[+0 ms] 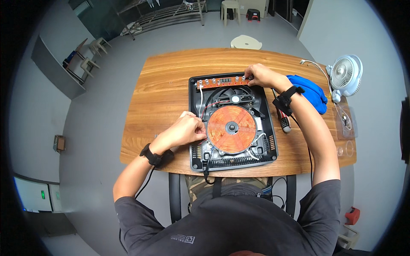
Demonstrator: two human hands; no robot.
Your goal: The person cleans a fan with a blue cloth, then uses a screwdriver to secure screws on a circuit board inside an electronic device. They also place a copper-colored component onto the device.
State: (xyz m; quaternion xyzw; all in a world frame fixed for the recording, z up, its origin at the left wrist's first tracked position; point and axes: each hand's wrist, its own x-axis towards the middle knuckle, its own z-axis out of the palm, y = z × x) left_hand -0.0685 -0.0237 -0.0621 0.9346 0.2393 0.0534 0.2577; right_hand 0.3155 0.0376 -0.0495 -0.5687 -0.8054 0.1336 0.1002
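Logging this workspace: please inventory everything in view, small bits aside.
Table: one, brown, centre
Housing: one, black, on table
Coil: one, orange, inside housing
Cooling fan: one, black, beyond coil
Circuit board: one, orange, housing's far end
Tool: one, red-black, right of housing
Bundle: one, blue, table's right
Desk fan: one, pale blue, far right
Rack: one, grey, background
Stools: several, mostly pale, background
Left hand: one, bare, beside coil
Right hand: one, bare, at circuit board

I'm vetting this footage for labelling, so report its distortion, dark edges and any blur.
Head view: strong fisheye bending, with the pale-grey wall on the right bowed toward the rim; head view: black vignetting fills the corners; head view: the flat round copper-coloured coil looks reasonably sharp, and neither the bare left hand nor the bare right hand shows obvious motion blur.
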